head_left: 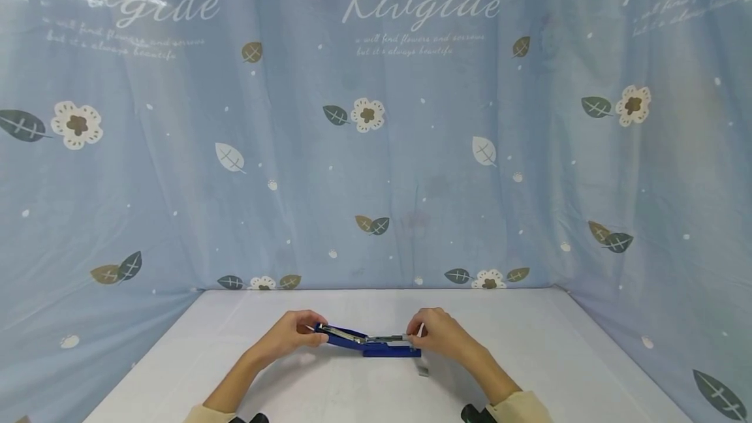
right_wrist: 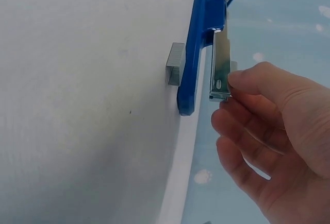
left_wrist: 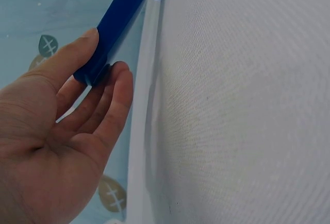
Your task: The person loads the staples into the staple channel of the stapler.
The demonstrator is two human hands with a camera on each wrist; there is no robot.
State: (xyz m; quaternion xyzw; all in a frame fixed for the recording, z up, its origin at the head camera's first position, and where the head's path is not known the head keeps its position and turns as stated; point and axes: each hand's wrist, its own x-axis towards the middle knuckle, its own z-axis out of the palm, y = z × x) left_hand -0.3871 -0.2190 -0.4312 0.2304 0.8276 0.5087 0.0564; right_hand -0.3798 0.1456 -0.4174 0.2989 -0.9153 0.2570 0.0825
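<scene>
My left hand pinches the raised blue lid of the opened stapler on the white bench; my right hand curls on its metal magazine; a staple strip lies beside its base.
</scene>
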